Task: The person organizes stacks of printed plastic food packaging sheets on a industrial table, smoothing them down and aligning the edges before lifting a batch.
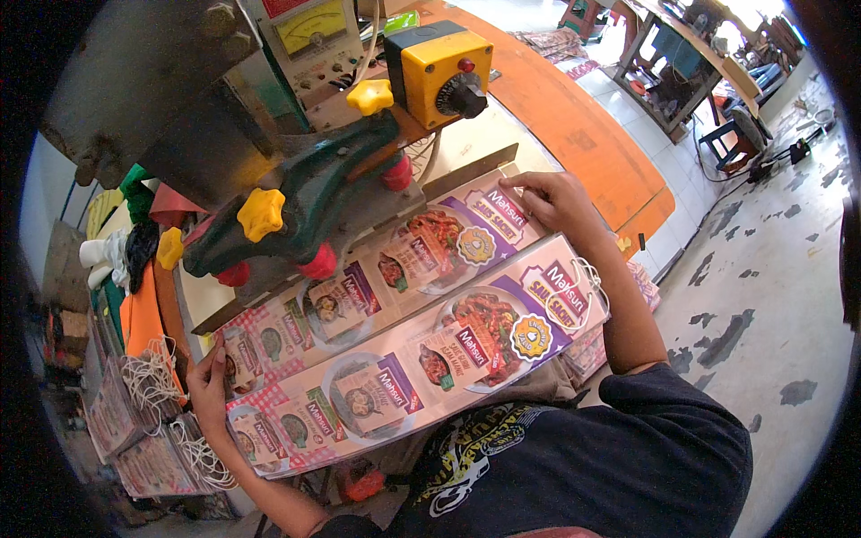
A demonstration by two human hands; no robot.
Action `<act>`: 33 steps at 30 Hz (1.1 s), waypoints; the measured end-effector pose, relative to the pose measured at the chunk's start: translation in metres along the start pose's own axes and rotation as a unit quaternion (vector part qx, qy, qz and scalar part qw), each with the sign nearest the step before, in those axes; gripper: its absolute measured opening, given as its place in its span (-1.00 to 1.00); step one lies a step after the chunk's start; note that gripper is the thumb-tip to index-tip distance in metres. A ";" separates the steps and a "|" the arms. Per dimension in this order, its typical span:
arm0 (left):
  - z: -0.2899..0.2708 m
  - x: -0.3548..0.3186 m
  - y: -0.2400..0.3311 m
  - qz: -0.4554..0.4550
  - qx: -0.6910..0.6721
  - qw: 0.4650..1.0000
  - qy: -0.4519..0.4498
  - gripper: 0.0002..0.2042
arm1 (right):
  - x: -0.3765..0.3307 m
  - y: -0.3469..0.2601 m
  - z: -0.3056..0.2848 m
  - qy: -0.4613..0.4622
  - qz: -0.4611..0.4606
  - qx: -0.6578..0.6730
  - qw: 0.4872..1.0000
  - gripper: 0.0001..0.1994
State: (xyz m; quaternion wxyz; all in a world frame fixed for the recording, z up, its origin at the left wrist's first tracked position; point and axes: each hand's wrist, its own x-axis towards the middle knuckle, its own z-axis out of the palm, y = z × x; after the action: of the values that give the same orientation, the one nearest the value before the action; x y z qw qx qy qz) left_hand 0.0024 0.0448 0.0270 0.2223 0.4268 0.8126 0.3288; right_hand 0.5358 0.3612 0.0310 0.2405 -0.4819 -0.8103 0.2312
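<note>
Two long printed strips with food pictures lie side by side on a slant in front of me. The far strip (366, 285) reaches under the machine's front, along a metal guide (475, 170). The near strip (413, 359) overlaps its lower edge and has a white string loop (587, 278) at its right end. My left hand (208, 387) is closed at the left end of the far strip, thumb along the edge. My right hand (554, 204) rests on the far strip's right end, index finger stretched out along its corner.
Above the strips stands a green machine frame (314, 193) with yellow star knobs (262, 215) and a yellow control box (444, 76). Stacked strips with string (161, 448) lie at lower left. An orange table (574, 117) extends right. Beyond it stands a workbench (682, 63).
</note>
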 end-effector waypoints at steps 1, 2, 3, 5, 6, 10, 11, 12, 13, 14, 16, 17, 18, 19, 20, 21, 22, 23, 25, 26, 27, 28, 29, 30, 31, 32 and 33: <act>-0.001 0.001 -0.003 0.000 0.002 1.000 -0.004 -0.51 | 0.000 0.000 0.000 0.000 -0.002 -0.002 1.000 -0.73; -0.003 0.001 -0.006 0.001 0.003 1.000 -0.008 -0.51 | 0.000 0.000 0.001 0.000 -0.001 0.001 1.000 -0.74; -0.003 0.002 -0.007 0.002 0.005 1.000 -0.011 -0.51 | 0.000 0.000 0.001 0.000 -0.001 0.003 1.000 -0.74; -0.002 0.001 -0.003 -0.004 0.001 1.000 -0.007 -0.52 | 0.001 0.001 0.001 0.000 -0.001 0.002 1.000 -0.74; -0.001 0.000 -0.001 -0.007 -0.001 1.000 -0.005 -0.53 | 0.001 0.002 0.001 -0.001 -0.002 -0.001 1.000 -0.74; 0.001 0.000 -0.005 0.020 -0.018 1.000 0.003 -0.52 | 0.001 0.002 0.001 -0.003 -0.006 0.003 1.000 -0.73; 0.001 -0.001 -0.002 0.013 -0.021 1.000 -0.001 -0.52 | 0.001 0.001 0.001 -0.007 0.006 0.000 1.000 -0.73; 0.002 -0.001 0.000 0.005 -0.025 1.000 -0.006 -0.52 | 0.002 0.001 0.001 -0.010 0.017 -0.003 1.000 -0.73; 0.002 0.000 -0.001 0.001 -0.033 0.999 -0.009 -0.53 | 0.001 0.000 0.001 -0.013 0.029 -0.005 0.999 -0.72; 0.001 0.000 -0.001 -0.002 -0.041 0.999 -0.011 -0.54 | 0.001 0.001 0.000 -0.006 0.017 -0.005 1.000 -0.72; 0.000 0.002 -0.005 -0.002 -0.034 0.999 -0.014 -0.56 | 0.000 0.002 0.000 0.008 -0.008 -0.004 1.000 -0.72; -0.002 0.003 -0.011 0.001 -0.018 1.000 -0.012 -0.57 | 0.000 -0.002 -0.002 -0.001 0.010 0.003 1.000 -0.72; -0.004 0.004 -0.017 0.005 -0.009 1.000 -0.011 -0.58 | 0.000 -0.008 -0.004 -0.010 0.027 0.009 1.000 -0.72; -0.006 0.004 -0.022 0.010 -0.001 1.000 -0.010 -0.59 | 0.000 -0.012 -0.005 -0.020 0.044 0.016 0.999 -0.72; -0.007 0.004 -0.024 0.018 0.000 1.000 -0.011 -0.60 | 0.000 -0.012 -0.005 -0.020 0.042 0.015 0.999 -0.72; -0.008 0.003 -0.025 0.017 -0.006 1.000 -0.012 -0.60 | 0.000 -0.012 -0.005 -0.020 0.040 0.014 0.999 -0.72; -0.008 0.003 -0.026 0.016 -0.013 1.000 -0.013 -0.61 | 0.001 -0.012 -0.004 -0.020 0.037 0.013 0.999 -0.72; -0.007 0.003 -0.021 0.007 -0.027 0.999 -0.016 -0.62 | 0.000 -0.007 -0.002 -0.010 0.021 0.023 0.999 -0.72; -0.003 0.002 -0.009 -0.014 -0.031 0.999 -0.018 -0.63 | -0.001 0.003 0.001 0.011 -0.010 0.043 0.999 -0.72; -0.002 0.001 0.000 -0.028 -0.018 0.999 -0.016 -0.63 | -0.001 0.003 0.002 0.009 -0.009 0.041 0.999 -0.72; -0.002 0.000 0.004 -0.041 -0.006 0.999 -0.015 -0.63 | -0.002 0.001 0.001 0.007 -0.007 0.039 0.999 -0.72; -0.001 0.000 0.003 -0.027 -0.007 1.000 -0.010 -0.62 | -0.002 0.000 0.001 0.005 -0.006 0.037 0.999 -0.72; -0.001 -0.001 0.002 -0.013 -0.008 1.000 -0.003 -0.62 | -0.002 0.000 0.000 0.003 -0.008 0.040 0.999 -0.72; 0.000 -0.001 0.000 0.001 -0.010 1.000 0.003 -0.61 | -0.002 -0.001 0.000 0.001 -0.010 0.042 0.999 -0.72; -0.001 -0.002 -0.002 0.007 -0.009 1.000 0.005 -0.61 | -0.001 -0.001 0.000 -0.001 -0.012 0.045 0.999 -0.72; -0.001 -0.002 -0.004 0.013 -0.010 1.000 0.006 -0.60 | -0.001 -0.001 0.000 -0.004 -0.010 0.045 0.999 -0.72; -0.001 -0.002 -0.004 0.019 -0.010 1.000 0.008 -0.60 | -0.001 -0.002 -0.001 -0.006 -0.007 0.046 0.999 -0.72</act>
State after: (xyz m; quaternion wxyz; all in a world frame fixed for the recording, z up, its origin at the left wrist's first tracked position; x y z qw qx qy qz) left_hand 0.0002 0.0413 0.0248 0.2144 0.4369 0.8027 0.3446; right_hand 0.5352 0.3594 0.0328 0.2590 -0.4628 -0.8039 0.2694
